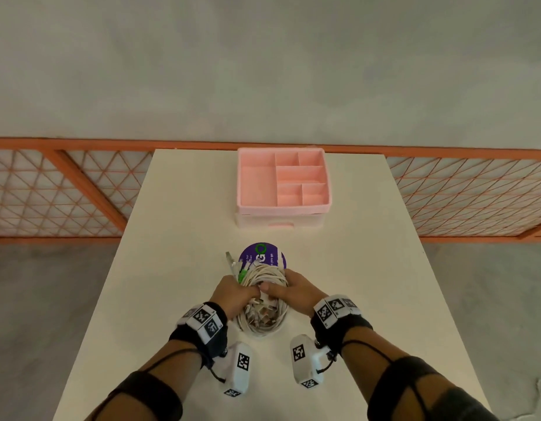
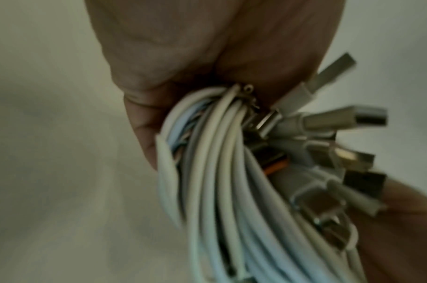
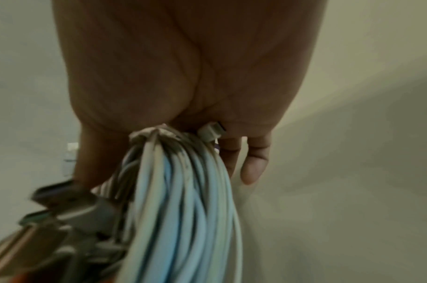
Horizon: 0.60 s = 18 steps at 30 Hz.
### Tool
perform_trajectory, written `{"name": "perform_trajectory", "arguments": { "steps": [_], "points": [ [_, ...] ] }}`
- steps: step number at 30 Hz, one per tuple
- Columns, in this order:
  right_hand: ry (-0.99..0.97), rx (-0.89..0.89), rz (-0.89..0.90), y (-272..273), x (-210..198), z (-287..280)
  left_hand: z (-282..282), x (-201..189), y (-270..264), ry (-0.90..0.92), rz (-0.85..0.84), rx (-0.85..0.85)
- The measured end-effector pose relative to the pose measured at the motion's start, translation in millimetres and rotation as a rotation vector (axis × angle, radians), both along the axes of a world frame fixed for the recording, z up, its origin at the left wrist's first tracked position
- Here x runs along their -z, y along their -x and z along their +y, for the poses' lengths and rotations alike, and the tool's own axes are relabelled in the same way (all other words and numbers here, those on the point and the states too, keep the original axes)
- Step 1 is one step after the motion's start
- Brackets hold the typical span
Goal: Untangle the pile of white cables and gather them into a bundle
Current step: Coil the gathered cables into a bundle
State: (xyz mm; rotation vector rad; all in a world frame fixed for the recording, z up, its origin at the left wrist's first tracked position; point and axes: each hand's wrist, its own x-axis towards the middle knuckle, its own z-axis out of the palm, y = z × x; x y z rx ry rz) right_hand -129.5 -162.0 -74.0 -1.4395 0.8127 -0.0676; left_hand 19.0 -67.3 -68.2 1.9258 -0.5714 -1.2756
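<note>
A looped bundle of white cables sits just above the white table, near its front middle. My left hand grips the bundle's left side and my right hand grips its right side, thumbs meeting over the middle. Metal USB plugs and a green connector stick out at the far left of the coil. In the left wrist view the cable strands and plugs fan out below my curled fingers. The right wrist view has the strands hanging from my closed palm.
A purple round disc lies on the table just behind the bundle. A pink compartment organizer with a drawer stands at the table's far end. An orange lattice railing runs behind the table.
</note>
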Motion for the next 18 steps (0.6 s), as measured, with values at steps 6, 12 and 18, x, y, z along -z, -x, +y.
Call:
{"name": "perform_trajectory", "arguments": {
  "steps": [6,12,18],
  "points": [
    [0.025,0.373,0.105,-24.6,6.2,-39.2,-9.6,12.4,-32.1,-0.020,-0.091,-0.191],
    [-0.267,0.743,-0.018,-34.7,22.3,-64.5,-6.1,24.0,-48.1,-0.068,-0.085,-0.349],
    [-0.358,0.848,-0.137,-62.7,22.2,-81.9,-10.9,26.6,-49.9,-0.108,-0.080,-0.341]
  ]
}}
